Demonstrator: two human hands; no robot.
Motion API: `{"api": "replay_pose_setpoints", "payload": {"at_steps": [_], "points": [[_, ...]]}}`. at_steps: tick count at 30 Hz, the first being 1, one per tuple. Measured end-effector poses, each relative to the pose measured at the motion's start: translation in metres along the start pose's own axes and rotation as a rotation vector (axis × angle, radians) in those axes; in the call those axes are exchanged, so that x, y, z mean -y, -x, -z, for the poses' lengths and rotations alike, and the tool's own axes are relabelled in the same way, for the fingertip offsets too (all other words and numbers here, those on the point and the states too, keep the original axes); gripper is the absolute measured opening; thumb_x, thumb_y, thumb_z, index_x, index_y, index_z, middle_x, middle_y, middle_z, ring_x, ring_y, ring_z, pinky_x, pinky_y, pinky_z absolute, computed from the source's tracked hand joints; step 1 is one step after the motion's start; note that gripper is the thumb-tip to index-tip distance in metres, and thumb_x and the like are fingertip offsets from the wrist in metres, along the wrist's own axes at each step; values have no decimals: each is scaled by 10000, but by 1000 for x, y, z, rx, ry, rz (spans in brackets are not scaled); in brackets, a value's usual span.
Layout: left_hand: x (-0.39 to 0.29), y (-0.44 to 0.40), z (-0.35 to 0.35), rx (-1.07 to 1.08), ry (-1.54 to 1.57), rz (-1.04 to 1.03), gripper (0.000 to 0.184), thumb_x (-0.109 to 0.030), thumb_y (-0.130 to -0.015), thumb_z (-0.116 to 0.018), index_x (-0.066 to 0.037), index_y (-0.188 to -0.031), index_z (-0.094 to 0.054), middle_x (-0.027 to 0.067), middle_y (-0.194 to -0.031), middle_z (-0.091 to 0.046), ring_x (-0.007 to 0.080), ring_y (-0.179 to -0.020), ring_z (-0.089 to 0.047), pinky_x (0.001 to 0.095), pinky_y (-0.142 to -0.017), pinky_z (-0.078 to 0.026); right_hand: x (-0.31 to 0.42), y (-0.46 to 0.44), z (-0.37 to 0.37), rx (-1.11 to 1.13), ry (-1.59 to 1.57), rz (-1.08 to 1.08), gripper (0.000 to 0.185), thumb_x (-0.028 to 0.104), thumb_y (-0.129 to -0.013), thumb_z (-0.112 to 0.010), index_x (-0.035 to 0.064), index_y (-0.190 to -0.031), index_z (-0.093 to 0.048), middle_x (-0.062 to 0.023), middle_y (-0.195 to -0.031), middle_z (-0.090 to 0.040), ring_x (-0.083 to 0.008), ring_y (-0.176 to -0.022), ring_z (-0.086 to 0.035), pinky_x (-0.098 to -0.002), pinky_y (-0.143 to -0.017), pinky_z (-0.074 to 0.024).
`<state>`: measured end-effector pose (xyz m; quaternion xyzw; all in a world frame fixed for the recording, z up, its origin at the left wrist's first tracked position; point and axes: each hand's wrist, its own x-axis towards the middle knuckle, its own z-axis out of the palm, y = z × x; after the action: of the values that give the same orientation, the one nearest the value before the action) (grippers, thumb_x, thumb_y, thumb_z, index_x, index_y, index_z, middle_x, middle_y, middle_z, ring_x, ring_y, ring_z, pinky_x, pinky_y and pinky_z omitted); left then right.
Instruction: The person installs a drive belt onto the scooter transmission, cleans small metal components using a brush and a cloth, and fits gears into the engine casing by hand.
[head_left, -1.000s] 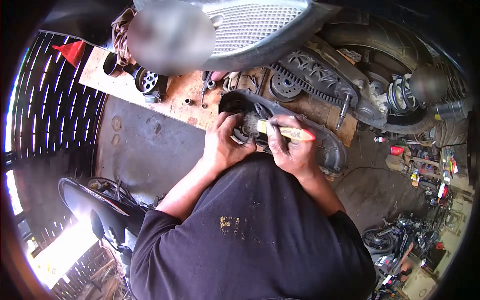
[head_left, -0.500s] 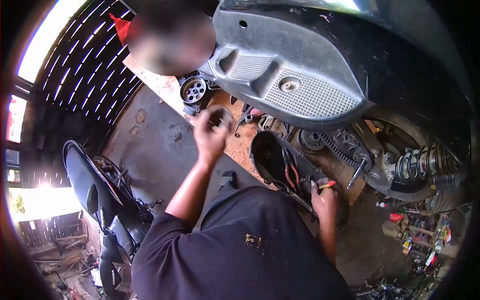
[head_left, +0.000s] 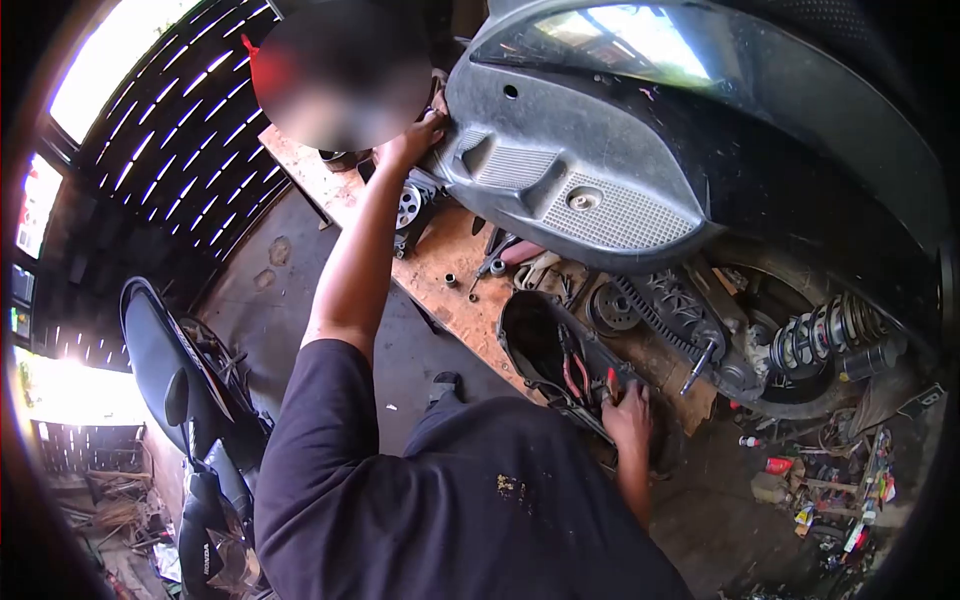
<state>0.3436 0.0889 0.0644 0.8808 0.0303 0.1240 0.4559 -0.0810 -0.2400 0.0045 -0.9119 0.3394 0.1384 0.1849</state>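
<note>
My left hand is stretched far forward, beside the front edge of the scooter's grey footboard. Its fingers are partly hidden near a blurred person, so what they hold, if anything, cannot be made out. Lower right, my right hand is closed on a small stick-like tool with a red tip. It rests over the near end of a dark, hollow engine cover. Inside that cover lies a pair of pliers with red handles.
A wooden board carries sockets and a round pulley. The scooter's drive belt and shock absorber are exposed at right. Another motorcycle stands left. Bottles and clutter lie lower right.
My left hand has moved forward from above the board to the footboard's front edge. My right hand has shifted slightly left and turned, and the red tip now points up.
</note>
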Motion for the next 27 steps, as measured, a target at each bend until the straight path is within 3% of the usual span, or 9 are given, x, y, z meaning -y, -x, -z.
{"api": "replay_pose_setpoints", "payload": {"at_steps": [3, 5, 9, 13, 15, 16, 17, 20, 27], "points": [[-5, 18, 6, -121, 478, 90, 447, -348, -779, -723, 51, -979, -689, 171, -878, -708, 182, -811, -681, 294, -748, -520, -3, 5, -9, -227, -84, 81, 487, 303, -814, -649, 22, -1183, -501, -239, -1236, -485, -408, -1174, -465, -478, -962, -403], [-1, 32, 21, -279, 483, -46, 401, -289, -808, -718, 50, -1019, -678, 147, -921, -705, 151, -811, -661, 255, -747, -511, 12, 14, 7, -172, -150, 54, 510, 270, -808, -660, 18, -1221, -499, -254, -1274, -464, -412, -1212, -426, -473, -997, -370], [-35, 94, 68, -131, 1066, -145, 335, -159, -859, -685, 33, -1123, -609, 81, -926, -667, 105, -763, -622, 202, -692, -493, 24, 7, -3, -213, -389, 226, 434, 182, -811, -674, 20, -1186, -526, -227, -1192, -535, -381, -1123, -517, -440, -944, -420], [-57, 154, 112, -16, 856, -474, 410, -251, -772, -761, 40, -1028, -627, 59, -1037, -618, 143, -961, -575, 288, -863, -451, 64, 18, 6, -21, -965, 471, 308, 82, -875, -624, -14, -1154, -536, -164, -1102, -595, -226, -1011, -596, -322, -851, -477], [-35, 188, 131, 229, 936, -506, 652, -443, -578, -882, 64, -915, -648, 84, -903, -649, 175, -857, -603, 289, -790, -467, 70, 9, -7, -77, -1030, 647, 264, 64, -901, -572, -26, -1147, -531, -120, -1036, -615, -184, -951, -596, -305, -851, -473], [-80, 217, 128, 191, 1107, -492, 666, -473, -522, -902, 61, -846, -669, 98, -857, -668, 204, -803, -623, 307, -744, -487, 78, 10, -7, -69, -1150, 704, 252, 79, -913, -551, -30, -1140, -535, -113, -1013, -624, -191, -926, -603, -312, -852, -474], [-79, 241, 126, 289, 1198, -293, 659, -483, -495, -908, 49, -815, -687, 117, -884, -677, 225, -821, -633, 332, -744, -494, 89, 13, 0, -39, -1216, 720, 278, 106, -895, -564, -38, -1131, -544, -111, -1014, -630, -196, -923, -607, -317, -854, -475], [-76, 260, 106, 901, 1044, -405, 540, -403, -526, -890, 15, -812, -701, 126, -900, -664, 210, -834, -628, 334, -742, -486, 77, 21, 4, 18, -1298, 666, 316, 140, -869, -584, -48, -1121, -555, -112, -1018, -635, -201, -923, -611, -324, -858, -476], [-87, 287, 10, 1320, 577, -599, 410, -174, -598, -798, -13, -951, -665, 123, -943, -679, 256, -902, -652, 352, -829, -485, 21, 5, 18, 295, -1446, 626, 390, 185, -814, -625, -62, -1110, -570, -124, -1046, -635, -202, -943, -611, -329, -865, -475]]}}
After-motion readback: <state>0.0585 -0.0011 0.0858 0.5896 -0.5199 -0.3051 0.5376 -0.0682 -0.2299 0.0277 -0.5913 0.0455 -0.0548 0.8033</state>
